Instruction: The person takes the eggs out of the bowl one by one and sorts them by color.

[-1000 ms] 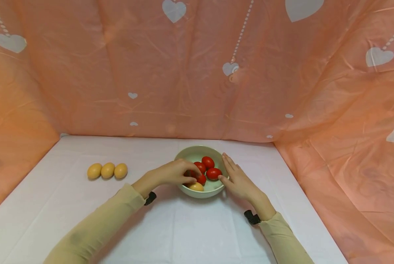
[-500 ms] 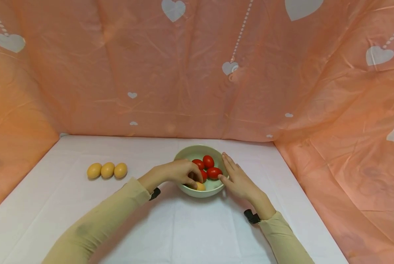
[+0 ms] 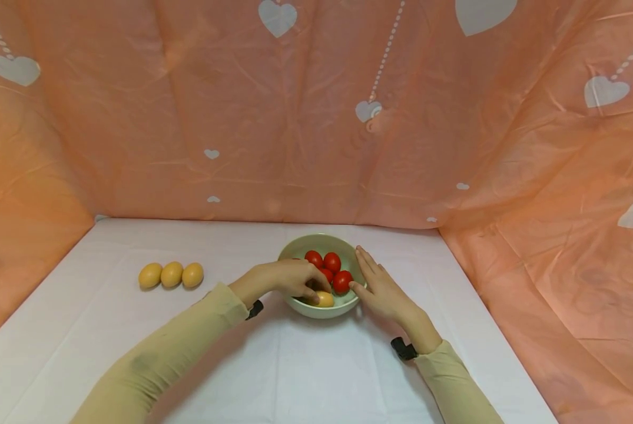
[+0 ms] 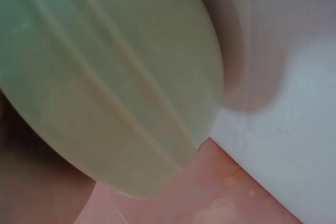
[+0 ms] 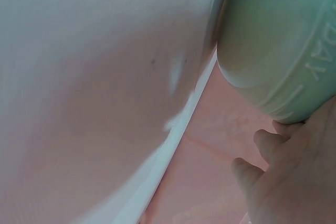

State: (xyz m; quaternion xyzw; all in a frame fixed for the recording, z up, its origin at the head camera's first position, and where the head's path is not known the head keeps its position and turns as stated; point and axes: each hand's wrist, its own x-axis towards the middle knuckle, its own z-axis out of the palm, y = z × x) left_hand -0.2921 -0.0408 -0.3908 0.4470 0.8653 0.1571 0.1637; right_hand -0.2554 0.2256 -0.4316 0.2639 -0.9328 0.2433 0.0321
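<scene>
A pale green bowl (image 3: 321, 313) stands on the table, holding several glossy red egg-shaped pieces (image 3: 342, 282) and a yellow egg-shaped one (image 3: 325, 299). My left hand (image 3: 295, 278) reaches in over the bowl's left side with bent fingers; its thumb touches the yellow piece. What lies beneath the palm and fingers is hidden. My right hand (image 3: 382, 288) rests against the bowl's right side, its fingers fairly straight along the rim and its thumb over the edge. The left wrist view shows mostly the outside of the bowl (image 4: 131, 103); the right hand (image 5: 294, 177) appears below the bowl in its wrist view.
Three yellow egg-shaped pieces (image 3: 171, 275) lie in a row on the left of the white-covered table (image 3: 316, 365). An orange curtain (image 3: 295, 147) with pale hearts encloses the back and both sides.
My left hand has moved a little right inside the bowl. The yellow piece shifted slightly right, and the red pieces rolled about. The right hand has stayed in place.
</scene>
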